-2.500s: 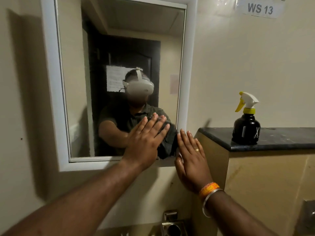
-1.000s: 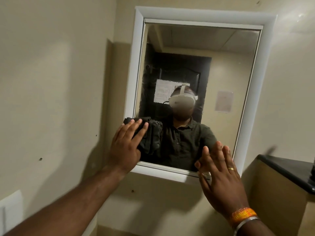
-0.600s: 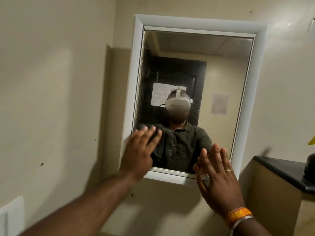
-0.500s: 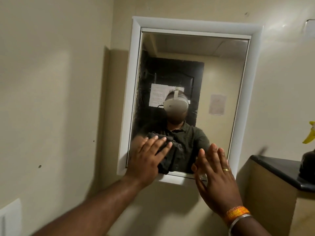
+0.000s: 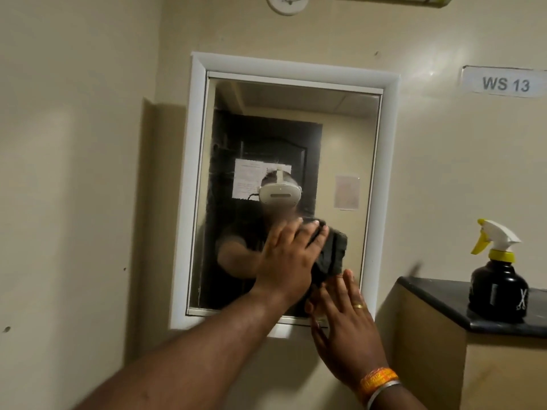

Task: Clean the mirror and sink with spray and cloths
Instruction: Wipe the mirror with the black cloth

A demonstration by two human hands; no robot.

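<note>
A white-framed mirror (image 5: pixel 296 137) hangs on the beige wall ahead. My left hand (image 5: pixel 288 258) presses a dark cloth (image 5: pixel 333 253) flat against the lower right part of the glass, fingers straight. My right hand (image 5: pixel 344 329) lies flat with straight fingers at the mirror's lower right corner, just below the cloth; it wears a ring and wrist bands. A black spray bottle (image 5: pixel 498 287) with a white and yellow trigger head stands on the dark ledge (image 5: pixel 438 294) to the right. The sink is out of view.
A sign reading WS 13 (image 5: pixel 504 84) is fixed on the wall at the upper right. The ledge tops a beige boxed column (image 5: pixel 429 359) right of the mirror. A round fitting (image 5: pixel 285 2) sits on the wall above.
My left hand has slid the cloth from the mirror's lower left across to its lower right and a little upward. My right hand has stayed at the lower right corner. The view has swung right.
</note>
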